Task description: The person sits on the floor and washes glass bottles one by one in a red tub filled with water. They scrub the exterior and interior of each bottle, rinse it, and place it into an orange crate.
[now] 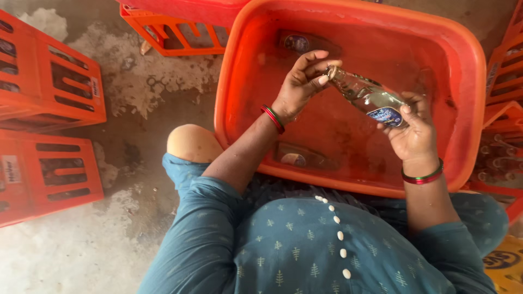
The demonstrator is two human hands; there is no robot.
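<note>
A clear glass bottle (368, 96) with a dark blue label lies tilted over a large orange tub (473, 71). My right hand (415, 130) grips its lower body from beneath. My left hand (303, 81) pinches the bottle's mouth with fingertips. Both wrists wear red and green bangles. Two more bottles lie sunk in the water in the tub, one at the far side (298, 42) and one at the near side (297, 158).
Orange plastic crates stand on the wet concrete floor: two at the left (49, 76), one behind the tub (174, 32), others at the right edge (504, 71). A crate with bottle tops (498, 163) sits at the right. My knee (192, 142) touches the tub.
</note>
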